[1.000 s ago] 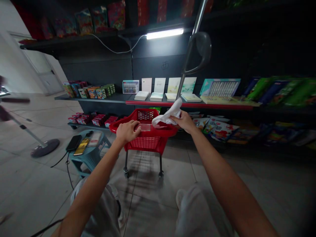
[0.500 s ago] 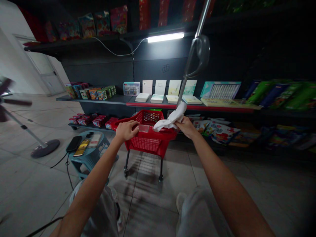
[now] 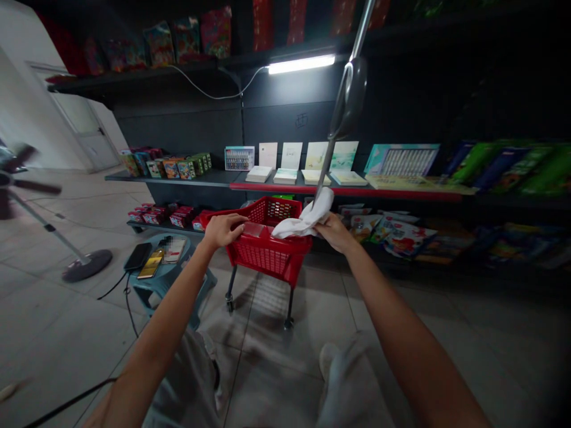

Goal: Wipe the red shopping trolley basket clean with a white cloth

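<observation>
A small red shopping cart [image 3: 263, 257] stands in front of me on dark legs with casters. My left hand [image 3: 223, 230] grips the left end of its near rim, fingers curled over the edge. In my right hand [image 3: 333, 230] is a bunched white cloth [image 3: 300, 224], lying over the right part of that rim. A tall metal pole [image 3: 324, 169] with a dark looped piece [image 3: 349, 98] rises at the cart's right side. The cloth covers the pole's lower end; I cannot tell whether it is wrapped around it.
Beyond the cart, a shelf edge [image 3: 392, 191] bears books, boxed sets and small boxes; bagged goods [image 3: 408, 238] lie below. A blue-grey stool [image 3: 156, 285] on the left holds phones, with cables hanging down. Farther left is a standing fan [image 3: 87, 264].
The right hand and cloth have shifted slightly left along the rim. The cart has turned a little, and the pole with its looped piece has swung left.
</observation>
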The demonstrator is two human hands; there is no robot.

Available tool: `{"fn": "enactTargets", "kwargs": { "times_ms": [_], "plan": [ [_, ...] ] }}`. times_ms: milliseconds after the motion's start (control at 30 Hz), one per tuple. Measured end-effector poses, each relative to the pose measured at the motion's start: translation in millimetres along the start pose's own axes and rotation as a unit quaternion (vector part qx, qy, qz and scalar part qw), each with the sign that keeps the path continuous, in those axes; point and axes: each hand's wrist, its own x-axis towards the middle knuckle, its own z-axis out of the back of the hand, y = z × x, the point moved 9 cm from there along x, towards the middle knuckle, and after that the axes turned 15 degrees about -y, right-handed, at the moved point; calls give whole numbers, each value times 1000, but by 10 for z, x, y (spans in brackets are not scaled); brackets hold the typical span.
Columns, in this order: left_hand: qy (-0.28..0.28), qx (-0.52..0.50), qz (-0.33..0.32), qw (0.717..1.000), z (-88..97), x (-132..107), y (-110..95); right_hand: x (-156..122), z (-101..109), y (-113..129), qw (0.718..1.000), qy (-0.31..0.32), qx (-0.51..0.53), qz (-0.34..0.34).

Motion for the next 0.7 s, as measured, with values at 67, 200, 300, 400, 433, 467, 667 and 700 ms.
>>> {"fn": "enactTargets", "kwargs": {
  "times_ms": [67,200,300,400,433,467,667,700],
  "plan": [
    [1,-18,-2,1000,6,-1,71,-55,-55,17,1000,13,4,2],
    [-14,-32,12,999,35,5,165,-164,-145,80,999,34,-21,29],
    [-22,-16,27,999,79,-7,84,-229,-169,124,997,28,-46,47],
    [-36,-30,-1,999,175,-45,-279,-300,-200,157,996,23,-65,53],
    [-43,-40,-15,998,213,-64,-450,-325,-215,165,996,23,-73,54],
    [-49,-45,-25,997,244,-85,-626,-350,-233,173,995,23,-80,57],
    [-35,-1,26,999,80,-225,-1344,-471,-348,211,987,10,-119,110],
    [-34,15,42,998,21,-252,-1363,-483,-370,208,985,6,-129,115]
  ]
}}
